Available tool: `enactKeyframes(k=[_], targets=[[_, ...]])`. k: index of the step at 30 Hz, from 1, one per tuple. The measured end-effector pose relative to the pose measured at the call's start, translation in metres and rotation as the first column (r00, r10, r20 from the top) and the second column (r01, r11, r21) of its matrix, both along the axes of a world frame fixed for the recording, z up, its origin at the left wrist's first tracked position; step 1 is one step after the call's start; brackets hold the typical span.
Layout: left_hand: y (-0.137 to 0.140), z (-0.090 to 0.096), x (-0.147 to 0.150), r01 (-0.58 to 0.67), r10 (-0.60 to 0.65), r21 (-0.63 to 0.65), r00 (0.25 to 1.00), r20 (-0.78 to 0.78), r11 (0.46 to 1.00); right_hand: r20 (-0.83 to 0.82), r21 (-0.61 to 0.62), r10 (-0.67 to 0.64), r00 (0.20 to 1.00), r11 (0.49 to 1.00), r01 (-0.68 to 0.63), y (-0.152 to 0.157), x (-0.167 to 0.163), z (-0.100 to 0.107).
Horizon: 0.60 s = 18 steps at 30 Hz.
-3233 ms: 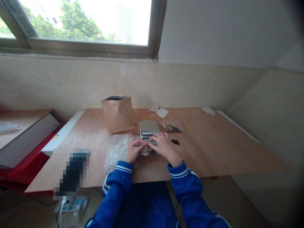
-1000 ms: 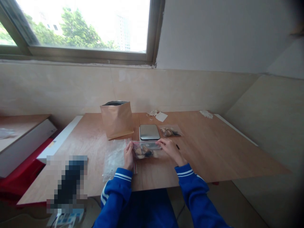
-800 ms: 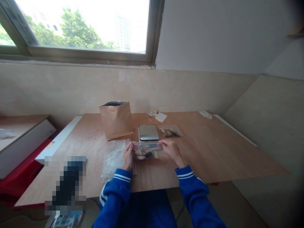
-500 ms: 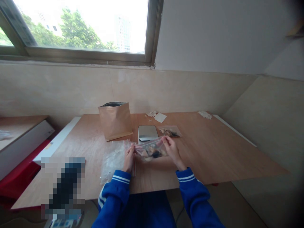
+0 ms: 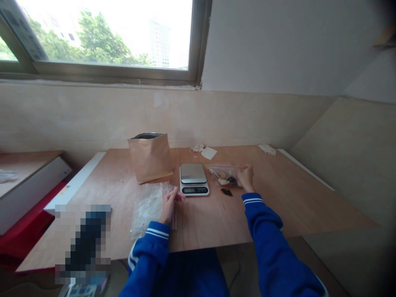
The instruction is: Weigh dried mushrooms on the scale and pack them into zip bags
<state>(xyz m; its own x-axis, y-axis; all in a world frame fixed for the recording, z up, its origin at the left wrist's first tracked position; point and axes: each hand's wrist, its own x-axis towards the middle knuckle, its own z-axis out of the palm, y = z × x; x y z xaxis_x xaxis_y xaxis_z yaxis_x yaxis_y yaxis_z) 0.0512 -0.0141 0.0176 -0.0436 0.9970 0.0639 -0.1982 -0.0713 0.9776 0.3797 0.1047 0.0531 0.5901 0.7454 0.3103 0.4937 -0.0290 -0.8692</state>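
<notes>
My right hand (image 5: 246,178) pinches the right end of a clear zip bag (image 5: 227,176). Pale and dark dried pieces show through its plastic. This bag lies at the right of the kitchen scale (image 5: 194,180), over the spot of another filled bag, which it largely hides. A small dark flake (image 5: 227,192) lies on the wood just in front. My left hand (image 5: 169,203) hovers over or rests on a stack of clear zip bags (image 5: 145,212), its fingers loosely bent and apart with nothing seen in them. I cannot tell whether it touches the stack.
A brown paper pouch (image 5: 150,159) stands with its mouth open behind the bags. White scraps (image 5: 198,147), a white paper square (image 5: 209,153) and a crumpled tissue (image 5: 267,149) lie along the back of the wooden table (image 5: 287,198). A blurred-out dark object (image 5: 85,239) is at the left.
My right hand has carried the filled zip bag right and back, beside the scale. My left hand has let go of the bag. The scale's front and the dark flake now show.
</notes>
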Motion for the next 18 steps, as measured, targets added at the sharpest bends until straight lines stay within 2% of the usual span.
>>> enactKeyframes(k=[2, 3, 5, 6, 9, 13, 15, 18], targets=[[0.000, 0.000, 0.000, 0.004, -0.004, -0.008, 1.000, 0.005, 1.000, 0.189, -0.002, -0.021, 0.982, 1.000, 0.022, -0.010, -0.008, -0.011], [0.000, -0.001, 0.000, 0.008, -0.008, -0.013, 1.000, 0.006, 1.000, 0.301, -0.020, 0.011, 0.953, 1.000, -0.005, -0.015, -0.012, -0.019], [0.000, 0.000, 0.001, 0.015, -0.015, -0.019, 1.000, 0.005, 1.000, 0.482, -0.100, 0.143, 0.864, 0.989, -0.108, -0.023, -0.022, -0.034], [0.000, 0.000, 0.001, 0.014, -0.014, -0.020, 1.000, 0.001, 1.000, 0.521, -0.150, 0.212, 0.827, 0.976, -0.156, -0.025, -0.026, -0.041], [-0.001, 0.002, 0.002, -0.006, 0.005, -0.012, 1.000, -0.029, 1.000, 0.528, -0.228, 0.300, 0.795, 0.951, -0.208, -0.023, -0.033, -0.055], [-0.002, 0.004, 0.004, -0.016, 0.017, 0.013, 0.996, -0.092, 1.000, 0.568, -0.095, 0.234, 0.789, 0.971, -0.220, -0.026, -0.037, -0.054], [-0.002, 0.003, 0.004, -0.035, 0.038, 0.032, 0.994, -0.104, 0.999, 0.613, -0.051, 0.212, 0.761, 0.972, -0.230, -0.041, -0.041, -0.055], [-0.001, 0.003, 0.004, -0.109, 0.115, 0.065, 0.989, -0.094, 0.992, 0.633, -0.096, 0.272, 0.724, 0.957, -0.275, -0.072, -0.047, -0.066]])
